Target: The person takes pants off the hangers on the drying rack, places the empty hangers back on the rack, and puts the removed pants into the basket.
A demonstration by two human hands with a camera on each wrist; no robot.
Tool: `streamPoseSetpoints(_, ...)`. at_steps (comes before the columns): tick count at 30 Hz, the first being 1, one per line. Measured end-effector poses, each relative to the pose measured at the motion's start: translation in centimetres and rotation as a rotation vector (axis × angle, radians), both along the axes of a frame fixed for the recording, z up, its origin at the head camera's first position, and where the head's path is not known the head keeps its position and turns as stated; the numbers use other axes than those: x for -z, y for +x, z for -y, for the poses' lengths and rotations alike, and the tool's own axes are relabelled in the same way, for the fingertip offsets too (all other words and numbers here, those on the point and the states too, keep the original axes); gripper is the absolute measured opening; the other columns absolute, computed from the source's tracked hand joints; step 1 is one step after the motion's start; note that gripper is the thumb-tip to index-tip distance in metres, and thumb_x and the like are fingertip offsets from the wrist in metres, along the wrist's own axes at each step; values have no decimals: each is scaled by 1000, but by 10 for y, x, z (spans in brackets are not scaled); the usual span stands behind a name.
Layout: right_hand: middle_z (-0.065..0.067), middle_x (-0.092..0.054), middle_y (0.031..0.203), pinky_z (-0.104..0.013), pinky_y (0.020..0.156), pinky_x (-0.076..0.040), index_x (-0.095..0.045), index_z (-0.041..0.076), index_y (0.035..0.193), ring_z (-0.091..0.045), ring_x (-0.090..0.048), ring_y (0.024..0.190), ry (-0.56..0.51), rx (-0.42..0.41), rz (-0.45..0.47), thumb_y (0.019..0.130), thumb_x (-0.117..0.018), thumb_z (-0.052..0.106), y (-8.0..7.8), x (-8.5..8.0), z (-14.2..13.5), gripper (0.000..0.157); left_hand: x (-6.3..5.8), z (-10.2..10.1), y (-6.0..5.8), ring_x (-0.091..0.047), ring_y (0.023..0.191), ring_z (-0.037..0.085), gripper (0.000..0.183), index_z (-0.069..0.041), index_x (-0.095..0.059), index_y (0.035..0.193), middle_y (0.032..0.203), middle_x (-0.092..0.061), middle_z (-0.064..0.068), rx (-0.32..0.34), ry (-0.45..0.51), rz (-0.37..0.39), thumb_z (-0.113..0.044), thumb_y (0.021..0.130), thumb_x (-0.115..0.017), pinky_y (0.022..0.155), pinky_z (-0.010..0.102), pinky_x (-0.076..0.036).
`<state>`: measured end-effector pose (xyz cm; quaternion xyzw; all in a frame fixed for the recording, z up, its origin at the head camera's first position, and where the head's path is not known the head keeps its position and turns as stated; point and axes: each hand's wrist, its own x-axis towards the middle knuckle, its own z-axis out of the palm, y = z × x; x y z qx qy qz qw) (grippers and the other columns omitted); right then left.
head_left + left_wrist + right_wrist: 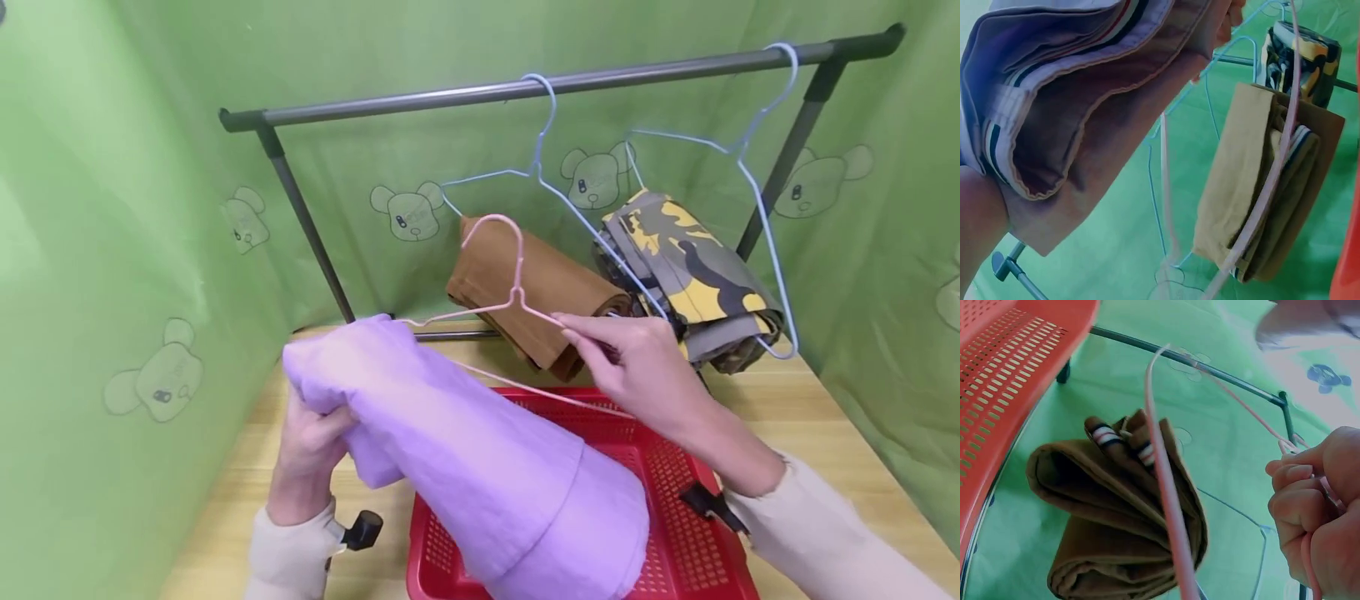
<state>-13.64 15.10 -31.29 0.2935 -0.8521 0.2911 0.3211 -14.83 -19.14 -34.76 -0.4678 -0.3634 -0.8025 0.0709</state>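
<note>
My left hand (306, 437) grips folded lilac trousers (480, 450) at one end. They slope down to the right over the red basket. In the left wrist view the trousers (1104, 112) show a waistband with striped trim inside. A pink hanger (517, 271) is held up by my right hand (648, 367), which pinches its right shoulder. Its hook points up, free of the rail, and the lilac cloth hides its left end. The right wrist view has the hanger's bottom bar (1169, 481) close to the camera, with the fingers (1300, 506) curled round the wire.
A dark metal rail (420, 102) spans the back. On it, blue hangers (577, 218) carry folded brown trousers (536, 287) and a folded camouflage garment (693, 254). The red perforated basket (733, 575) stands on a wooden table (832, 467). Green curtains (82, 250) surround the space.
</note>
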Motion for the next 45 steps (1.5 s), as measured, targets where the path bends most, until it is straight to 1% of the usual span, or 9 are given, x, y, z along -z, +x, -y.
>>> streamPoseSetpoints(5, 1, -73, 79, -17, 38, -27, -80, 8, 113, -3, -34, 46, -66, 77, 74, 87, -78, -2, 10, -10, -14, 28, 7, -2, 4, -71, 99, 19, 31, -3, -71, 117, 111, -73, 9, -12, -55, 34, 8, 88, -75, 88, 31, -59)
streamPoseSetpoints(9, 3, -74, 78, -18, 40, -28, -80, 10, 113, -3, -35, 47, -93, 115, 48, 89, -78, 1, 14, -21, -22, 26, 14, -7, 6, -71, 99, 16, 31, -9, -71, 118, 112, -73, 4, -40, -159, 69, 3, 90, -75, 88, 30, -58)
streamPoseSetpoints(14, 5, -66, 69, -18, 44, -28, -79, 9, 115, -6, -36, 48, -40, 141, -25, 92, -74, 2, 15, -42, -23, 25, 27, -17, 10, -69, 97, 13, 32, -16, -71, 116, 109, -73, -2, -125, -278, 137, -1, 89, -78, 86, 28, -58)
streamPoseSetpoints(17, 4, -63, 71, -20, 45, -29, -77, 9, 119, -8, -38, 49, -1, 136, 5, 96, -68, 3, 12, -56, -16, 25, 35, -20, 14, -68, 97, 13, 34, -18, -69, 116, 108, -72, -2, -175, -325, 166, -3, 87, -80, 86, 28, -57)
streamPoseSetpoints(22, 1, -48, 64, -25, 42, -29, -71, 10, 129, -12, -36, 51, -26, 78, 198, 104, -55, 9, 5, -76, -2, 30, 41, -22, 17, -68, 96, 14, 35, -17, -69, 116, 107, -72, -2, -213, -364, 201, -4, 86, -81, 85, 28, -57)
streamPoseSetpoints(28, -11, -51, 74, -27, 43, -36, -64, 8, 135, -17, -43, 56, -208, -100, 532, 107, -47, 10, -11, -91, 19, 33, 43, -22, 17, -67, 96, 14, 35, -17, -68, 117, 107, -71, -1, -227, -369, 216, -6, 86, -81, 86, 28, -56)
streamPoseSetpoints(31, -13, -50, 78, -27, 47, -39, -61, 6, 134, -17, -44, 59, -267, -150, 648, 106, -45, 7, -19, -95, 31, 32, 45, -22, 18, -67, 96, 13, 38, -17, -67, 119, 108, -71, -2, -233, -381, 227, -7, 86, -82, 87, 28, -55)
streamPoseSetpoints(40, -9, -54, 85, -19, 52, -39, -51, 2, 137, -13, -45, 64, -469, -246, 869, 106, -38, 1, -48, -113, 66, 33, 43, -25, 16, -68, 95, 13, 35, -15, -69, 118, 108, -72, -1, -169, -338, 190, -4, 87, -80, 85, 28, -56)
streamPoseSetpoints(45, -8, -54, 86, -17, 51, -37, -50, 3, 140, -11, -45, 64, -548, -275, 934, 107, -37, 0, -64, -126, 90, 35, 43, -24, 17, -67, 96, 12, 36, -18, -66, 119, 107, -71, -4, -205, -361, 175, -9, 88, -82, 85, 27, -56)
